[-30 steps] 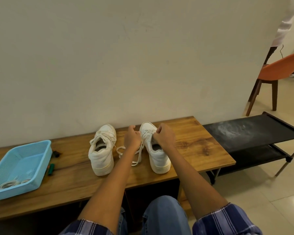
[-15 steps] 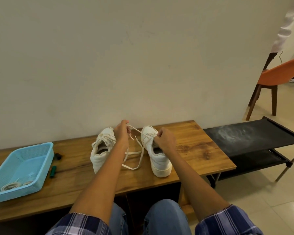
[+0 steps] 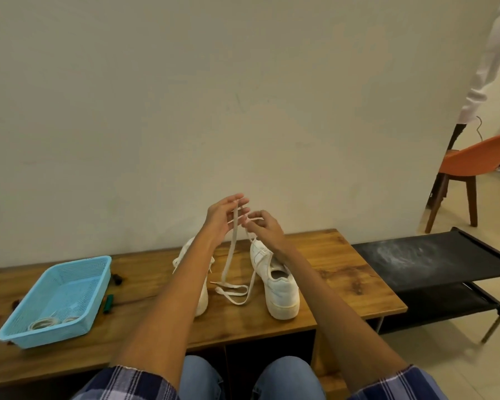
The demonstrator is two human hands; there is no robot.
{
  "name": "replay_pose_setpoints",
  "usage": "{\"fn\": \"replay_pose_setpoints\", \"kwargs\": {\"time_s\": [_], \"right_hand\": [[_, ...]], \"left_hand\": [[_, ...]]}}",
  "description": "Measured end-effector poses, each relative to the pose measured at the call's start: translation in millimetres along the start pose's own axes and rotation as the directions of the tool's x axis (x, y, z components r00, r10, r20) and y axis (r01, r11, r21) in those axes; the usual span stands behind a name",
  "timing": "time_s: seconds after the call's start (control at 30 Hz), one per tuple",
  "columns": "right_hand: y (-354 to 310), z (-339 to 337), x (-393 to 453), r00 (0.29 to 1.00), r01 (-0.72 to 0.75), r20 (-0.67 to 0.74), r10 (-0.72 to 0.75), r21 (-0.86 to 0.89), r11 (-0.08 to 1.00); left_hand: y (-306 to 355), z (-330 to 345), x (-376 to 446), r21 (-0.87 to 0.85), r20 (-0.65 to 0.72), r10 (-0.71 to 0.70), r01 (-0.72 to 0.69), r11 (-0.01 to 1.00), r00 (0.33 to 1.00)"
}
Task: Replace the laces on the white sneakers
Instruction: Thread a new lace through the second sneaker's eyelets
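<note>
Two white sneakers stand on the wooden bench (image 3: pixel 344 272), toes toward the wall. The right sneaker (image 3: pixel 274 281) is in full view. My left forearm hides most of the left sneaker (image 3: pixel 198 295). A white lace (image 3: pixel 233 246) hangs from my raised hands down to the bench, where it lies in a loop between the shoes. My left hand (image 3: pixel 224 216) holds the lace up between its fingertips. My right hand (image 3: pixel 261 229) pinches the lace just beside it, above the right sneaker's toe.
A light blue basket (image 3: pixel 55 298) at the bench's left holds coiled white laces (image 3: pixel 48 321). Small dark and green items (image 3: pixel 109 303) lie beside it. A black shoe rack (image 3: pixel 433 264) adjoins the bench on the right; an orange chair (image 3: pixel 474 166) and a person stand beyond.
Both hands have risen from the right sneaker's tongue to well above the shoes, drawing the lace up and out. The lace's loose part now trails on the bench between the sneakers.
</note>
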State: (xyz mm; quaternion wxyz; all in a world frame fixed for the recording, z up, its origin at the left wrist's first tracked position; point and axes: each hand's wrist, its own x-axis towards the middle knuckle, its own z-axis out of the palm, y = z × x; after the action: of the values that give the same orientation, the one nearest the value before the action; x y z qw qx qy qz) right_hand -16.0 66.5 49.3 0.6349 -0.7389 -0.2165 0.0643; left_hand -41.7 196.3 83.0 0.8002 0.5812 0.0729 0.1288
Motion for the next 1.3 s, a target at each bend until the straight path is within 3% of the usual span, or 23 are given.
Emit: {"fn": "replay_pose_setpoints", "kwargs": {"time_s": [0.1,0.2,0.27,0.33,0.43,0.57,0.63,0.73,0.8,0.83,0.87,0.93,0.97,1.07,1.17,1.3], "right_hand": [[-16.7,0.6,-1.9,0.979,-0.131,0.174,0.104,0.152,0.980],[-15.6,-12.6,-4.8,0.895,-0.265,0.396,0.204,0.105,0.959],[-13.3,-24.5,-6.2,0.867,-0.291,0.436,0.242,0.048,0.955],[-10.5,-38.0,-6.2,0.883,-0.311,0.378,0.277,0.029,0.950],[-3.9,-59.6,-7.8,0.906,-0.364,0.232,0.354,0.000,0.931],[3.3,-80.1,-7.4,0.917,-0.390,-0.071,0.393,0.052,0.919],[3.1,-85.4,-5.3,0.911,-0.364,-0.170,0.376,0.098,0.926],[0.5,-88.3,-1.1,0.923,-0.321,-0.196,0.332,0.088,0.943],[-1.8,-85.7,0.7,0.956,-0.283,-0.096,0.278,-0.044,0.958],[-2.5,-81.8,1.0,0.967,-0.254,-0.017,0.254,-0.125,0.959],[-3.4,-76.1,1.0,0.970,-0.219,0.062,0.235,-0.196,0.956],[-3.9,-64.8,2.3,0.966,-0.160,0.150,0.210,-0.290,0.944],[-3.4,-59.7,3.3,0.965,-0.146,0.163,0.203,-0.308,0.940],[-3.7,-52.3,6.8,0.956,-0.152,0.201,0.214,-0.283,0.947],[-3.1,-56.5,8.6,0.941,-0.177,0.246,0.231,-0.222,0.959],[5.2,-63.3,11.9,0.966,-0.170,0.156,0.205,-0.215,0.962]], "left_hand": [[-5.1,8.9,-2.6,0.060,-0.033,0.048,-0.046,0.997,0.998],[-12.7,4.5,-2.0,0.225,-0.086,0.098,-0.076,0.971,0.992],[-18.3,-2.3,0.0,0.381,-0.146,0.154,-0.088,0.920,0.977],[-24.9,-9.7,2.7,0.499,-0.267,0.235,-0.075,0.864,0.935],[-35.0,-19.4,4.4,0.528,-0.418,0.258,0.002,0.849,0.871],[-49.9,-25.7,5.9,0.615,-0.432,0.127,0.189,0.766,0.893],[-55.5,-25.3,3.6,0.695,-0.375,-0.037,0.307,0.650,0.926],[-56.4,-17.6,-10.5,0.801,-0.331,-0.349,0.457,0.386,0.877],[-53.0,-6.2,-12.2,0.902,-0.286,-0.228,0.342,0.265,0.931],[-49.8,2.6,-11.5,0.928,-0.244,-0.084,0.258,0.268,0.966],[-45.9,12.3,-8.8,0.924,-0.197,0.029,0.175,0.341,0.980],[-40.2,33.8,-2.9,0.809,-0.096,0.087,0.027,0.588,0.992],[-38.9,42.2,-3.2,0.752,-0.041,0.071,-0.016,0.659,0.997],[-41.4,48.7,-5.0,0.777,0.056,0.021,-0.057,0.627,0.998],[-52.8,33.5,-1.3,0.806,0.048,0.011,-0.045,0.590,0.999],[-62.2,17.6,2.6,0.729,0.108,-0.052,-0.043,0.683,0.993]]}}
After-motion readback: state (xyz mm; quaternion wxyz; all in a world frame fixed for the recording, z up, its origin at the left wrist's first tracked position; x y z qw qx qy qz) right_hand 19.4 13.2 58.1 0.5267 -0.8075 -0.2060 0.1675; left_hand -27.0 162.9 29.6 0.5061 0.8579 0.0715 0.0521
